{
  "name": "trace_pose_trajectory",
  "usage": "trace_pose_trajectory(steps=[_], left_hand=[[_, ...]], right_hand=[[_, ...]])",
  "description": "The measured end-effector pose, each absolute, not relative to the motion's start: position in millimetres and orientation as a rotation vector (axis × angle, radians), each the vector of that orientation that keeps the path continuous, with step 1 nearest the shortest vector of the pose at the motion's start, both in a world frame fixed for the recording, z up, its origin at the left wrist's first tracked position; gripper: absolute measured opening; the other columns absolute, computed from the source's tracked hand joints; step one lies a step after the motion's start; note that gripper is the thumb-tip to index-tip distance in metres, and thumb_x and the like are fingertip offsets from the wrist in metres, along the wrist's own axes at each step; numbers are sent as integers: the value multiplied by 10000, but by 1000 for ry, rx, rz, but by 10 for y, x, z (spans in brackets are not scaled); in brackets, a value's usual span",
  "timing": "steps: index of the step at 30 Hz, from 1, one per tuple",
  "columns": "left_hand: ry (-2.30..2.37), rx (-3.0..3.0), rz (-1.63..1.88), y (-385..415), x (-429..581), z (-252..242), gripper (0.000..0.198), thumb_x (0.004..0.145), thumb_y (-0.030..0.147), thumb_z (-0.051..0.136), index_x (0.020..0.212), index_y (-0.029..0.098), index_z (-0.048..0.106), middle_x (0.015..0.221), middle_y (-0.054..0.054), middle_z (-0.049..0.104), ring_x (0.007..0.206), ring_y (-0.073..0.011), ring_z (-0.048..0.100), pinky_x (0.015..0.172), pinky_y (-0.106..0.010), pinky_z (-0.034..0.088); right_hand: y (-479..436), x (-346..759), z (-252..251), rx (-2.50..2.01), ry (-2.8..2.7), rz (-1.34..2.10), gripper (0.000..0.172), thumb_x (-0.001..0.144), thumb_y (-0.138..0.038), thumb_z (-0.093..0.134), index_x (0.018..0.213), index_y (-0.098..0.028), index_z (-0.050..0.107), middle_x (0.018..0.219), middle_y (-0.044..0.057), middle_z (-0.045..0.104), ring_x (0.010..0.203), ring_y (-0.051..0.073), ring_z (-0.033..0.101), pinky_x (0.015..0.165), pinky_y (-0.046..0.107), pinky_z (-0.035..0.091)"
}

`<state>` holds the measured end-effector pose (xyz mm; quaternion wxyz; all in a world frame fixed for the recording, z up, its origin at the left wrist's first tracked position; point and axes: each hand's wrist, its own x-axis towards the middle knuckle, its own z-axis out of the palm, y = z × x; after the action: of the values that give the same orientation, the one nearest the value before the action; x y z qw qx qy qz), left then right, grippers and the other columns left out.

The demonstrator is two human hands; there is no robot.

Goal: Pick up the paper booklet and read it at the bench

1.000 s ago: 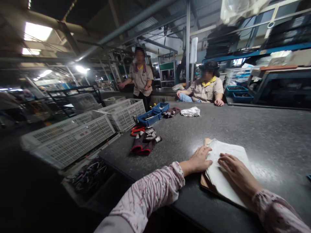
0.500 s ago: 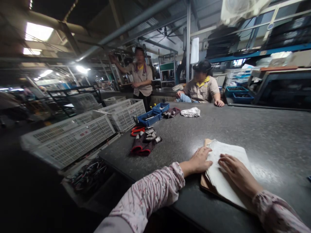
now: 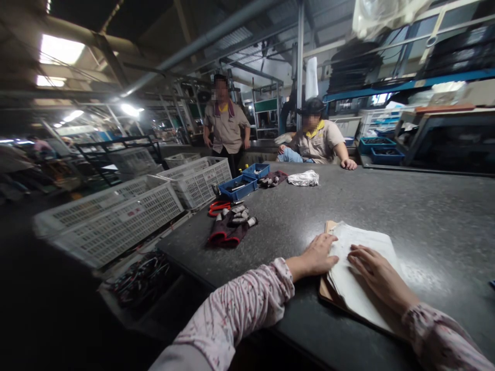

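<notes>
View from my remote station: on the near right of the dark grey, speckled table (image 3: pixel 425 206), a stack of white paper sheets (image 3: pixel 369 237) lies on a thin tan board (image 3: pixel 328 294), whose edge shows along the left side. I see both hands bare and palm down. The left hand (image 3: pixel 315 253) lies across the left edge of the sheets, fingers extended and close together, gripping nothing that I can make out; the right hand (image 3: pixel 375 269) rests on top of them, fingers loosely bent, holding nothing. To the left, well apart from the hands, I note maroon-and-grey fabric gloves with red cuffs (image 3: pixel 231 229) beside a red-handled tool (image 3: pixel 217 207). Farther off stand two blue plastic boxes (image 3: pixel 240 192), with a crumpled white cloth (image 3: pixel 303 178) to their right. Beyond the far edge sits a person in a beige shirt (image 3: pixel 328 139), one palm on the table; a second person (image 3: pixel 226 126) stands far left, behind grey perforated crates (image 3: pixel 127 221)
</notes>
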<state>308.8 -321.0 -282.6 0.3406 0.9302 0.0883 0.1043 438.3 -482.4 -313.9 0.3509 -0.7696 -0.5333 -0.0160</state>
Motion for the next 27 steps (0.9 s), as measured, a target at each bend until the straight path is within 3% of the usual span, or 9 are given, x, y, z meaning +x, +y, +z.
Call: trace_pose_trajectory(steps=[8, 13, 19, 23, 25, 27], left_hand=[[240, 2443, 262, -3230, 3081, -2804, 603, 811, 234, 608, 1388, 132, 468, 1432, -147, 461, 1363, -256, 408, 1189, -346, 305], [255, 2433, 325, -3244, 3086, -2832, 609, 795, 209, 642, 1378, 281, 482, 1450, -64, 469, 1373, -222, 408, 1195, -309, 306], [176, 2446, 363, -3203, 3146, -2933, 606, 800, 242, 651, 1380, 196, 481, 1439, -143, 470, 1368, -290, 411, 1188, -397, 335], [184, 2492, 309, -3193, 3222, -3015, 614, 830, 332, 632, 1390, 150, 458, 1437, -163, 468, 1379, -303, 402, 1183, -417, 348], [205, 2559, 312, -3204, 3272, -3062, 608, 848, 381, 634, 1391, 175, 453, 1436, -139, 482, 1370, -278, 421, 1177, -382, 369], [225, 2644, 322, -3213, 3325, -3095, 601, 854, 431, 634, 1385, 217, 452, 1438, -98, 493, 1358, -247, 443, 1162, -349, 398]], right_hand=[[-4833, 4381, -3113, -2001, -1375, -8, 579, 893, -665, 355, 928, -209, 710, 1210, 140, 641, 1167, 342, 581, 1018, 570, 448], [-4862, 4443, -3177, -1983, -1395, -60, 566, 880, -674, 372, 924, -228, 719, 1189, 124, 653, 1145, 341, 596, 1001, 579, 468], [-4852, 4460, -3128, -1953, -1420, -152, 510, 848, -663, 410, 861, -261, 725, 1110, 118, 684, 1035, 363, 650, 892, 613, 535], [-4874, 4538, -3227, -1873, -1464, -214, 348, 841, -616, 463, 882, -360, 694, 1084, 71, 694, 1008, 367, 656, 843, 637, 550], [-4902, 4670, -3390, -1826, -1489, -228, 252, 831, -590, 478, 948, -452, 654, 1082, 48, 689, 992, 371, 653, 826, 662, 540], [-4915, 4863, -3594, -1798, -1487, -205, 260, 803, -592, 476, 1023, -540, 604, 1096, 61, 672, 977, 399, 638, 837, 701, 507]])
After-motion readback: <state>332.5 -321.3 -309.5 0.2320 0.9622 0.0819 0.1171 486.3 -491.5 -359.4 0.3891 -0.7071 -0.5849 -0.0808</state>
